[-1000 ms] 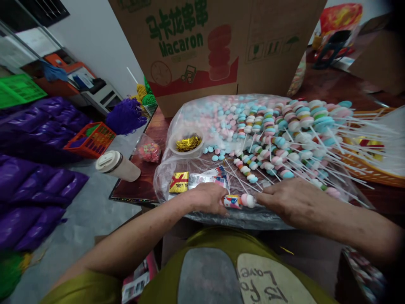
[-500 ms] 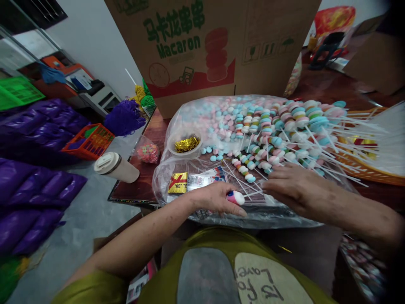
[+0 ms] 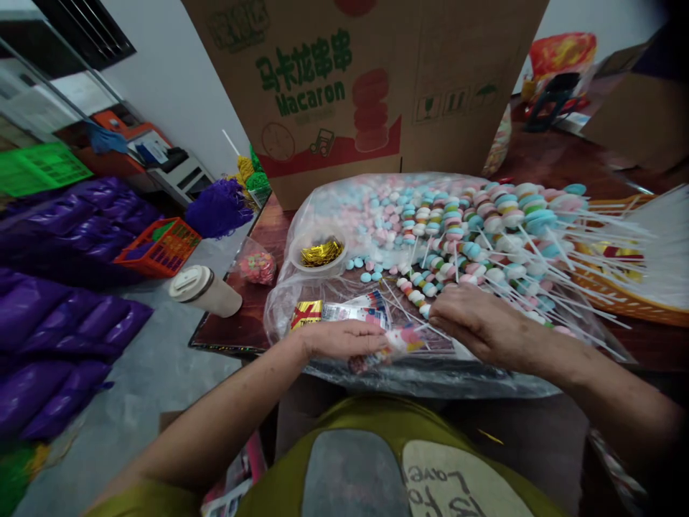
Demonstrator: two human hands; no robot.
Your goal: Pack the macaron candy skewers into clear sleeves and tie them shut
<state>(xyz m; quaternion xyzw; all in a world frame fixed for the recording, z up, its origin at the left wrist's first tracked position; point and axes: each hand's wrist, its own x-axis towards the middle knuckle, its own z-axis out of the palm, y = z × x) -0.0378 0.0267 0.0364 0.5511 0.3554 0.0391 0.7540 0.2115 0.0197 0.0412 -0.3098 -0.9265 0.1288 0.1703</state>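
- Box (image 3: 349, 93) is standing at the back of the table. All places below are taken from it.
- Sheet (image 3: 283, 301) is lying spread in front of the box. It is carrying loose candies (image 3: 377, 208) close to the box and a pile (image 3: 484, 222) of skewers before the box's right half, with sticks fanning right.
- Right hand (image 3: 479, 323) is resting well in front of the box, knuckles up and fingers curled over the near sticks. I cannot tell whether it is gripping one.
- Left hand (image 3: 341, 337) is lying just left of the right hand, equally far from the box. Its fingers are closing on the head of one skewer (image 3: 401, 339) through a clear sleeve.
- Cup (image 3: 204, 291) is lying tipped, left of the box and off the sheet.
- Bowl (image 3: 295, 257) of gold ties (image 3: 321, 252) is sitting in front of the box's left half. The sleeve pack (image 3: 352, 312) is lying nearer the hands.

Change: a second ago the skewer's candy head was showing bare between the hands, and half a second ago it was peeking from under the left fingers. Now it is sitting inside film, its colours blurring. The right hand has been closing in leftward. By my reading, this piece is getting bagged and the sleeve is mostly on. No tie is showing at its neck.

Heading: the skewer's long axis is running about parallel to the box's front. The candy head is pointing left into the left hand, and the bare stick is pointing right, rising slightly toward the right fingertips.
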